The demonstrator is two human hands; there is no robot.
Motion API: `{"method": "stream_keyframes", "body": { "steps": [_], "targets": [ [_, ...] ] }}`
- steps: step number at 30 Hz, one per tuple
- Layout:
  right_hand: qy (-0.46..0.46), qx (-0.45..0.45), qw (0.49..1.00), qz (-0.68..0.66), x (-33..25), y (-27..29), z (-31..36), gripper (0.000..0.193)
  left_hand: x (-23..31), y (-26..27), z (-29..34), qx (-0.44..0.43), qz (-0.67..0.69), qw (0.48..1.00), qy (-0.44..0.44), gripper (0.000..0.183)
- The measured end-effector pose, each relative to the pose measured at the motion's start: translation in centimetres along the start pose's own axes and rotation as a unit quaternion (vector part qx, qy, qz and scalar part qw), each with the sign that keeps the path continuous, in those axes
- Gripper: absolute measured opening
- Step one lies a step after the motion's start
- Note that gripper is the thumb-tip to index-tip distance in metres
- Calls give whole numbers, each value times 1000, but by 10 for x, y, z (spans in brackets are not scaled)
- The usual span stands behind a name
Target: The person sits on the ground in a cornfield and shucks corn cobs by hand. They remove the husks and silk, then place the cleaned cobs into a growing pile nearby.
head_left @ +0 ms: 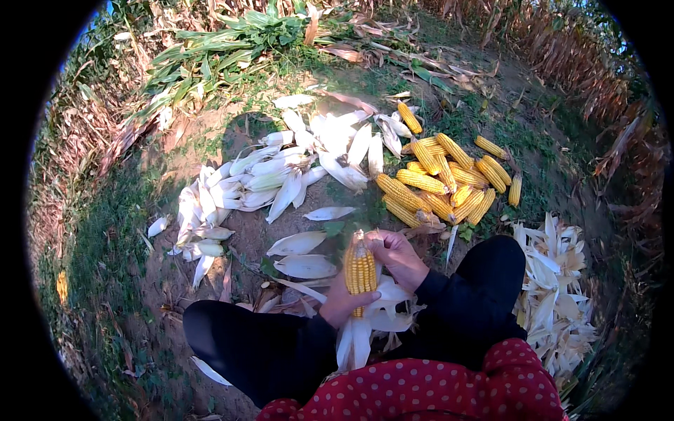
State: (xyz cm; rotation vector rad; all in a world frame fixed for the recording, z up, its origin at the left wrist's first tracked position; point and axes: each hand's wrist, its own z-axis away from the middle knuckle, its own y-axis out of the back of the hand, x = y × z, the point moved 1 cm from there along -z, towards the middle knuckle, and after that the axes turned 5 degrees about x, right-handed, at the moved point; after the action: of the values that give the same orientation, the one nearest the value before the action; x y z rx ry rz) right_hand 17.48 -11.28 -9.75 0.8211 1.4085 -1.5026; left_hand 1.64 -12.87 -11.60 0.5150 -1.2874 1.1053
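Note:
My left hand (340, 302) is wrapped round the lower part of an ear of corn (361, 270), held upright with its yellow kernels bare on the near side. Pale husk leaves (390, 309) are peeled down and hang below and to the right of it. Beside the cob's tip, my right hand (397, 257) is closed, with thumb and fingers pinched on a strip of husk; part of that strip is hidden behind the fingers. Loose husk leaves (306, 266) lie on the ground just left of the ear.
Ahead on the left is a pile of ears in pale husks (263, 172). Husked yellow ears (439, 179) are heaped ahead on the right. Stripped husks (554, 295) pile up beside my right knee (495, 270). Cut green stalks (217, 52) and dry standing corn (590, 70) border the ground.

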Motion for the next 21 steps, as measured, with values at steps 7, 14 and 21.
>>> {"method": "stream_keyframes", "body": {
  "steps": [7,14,21],
  "targets": [
    [-33,62,987,-144,4,18,-2,15,0,0,-2,69,125,990,-15,55],
    [-48,45,998,-24,0,11,-3,30,0,16,-5,90,206,974,-22,54],
    [-103,-5,995,4,20,7,-9,30,-9,9,-5,15,109,994,-6,66]
  ]
}}
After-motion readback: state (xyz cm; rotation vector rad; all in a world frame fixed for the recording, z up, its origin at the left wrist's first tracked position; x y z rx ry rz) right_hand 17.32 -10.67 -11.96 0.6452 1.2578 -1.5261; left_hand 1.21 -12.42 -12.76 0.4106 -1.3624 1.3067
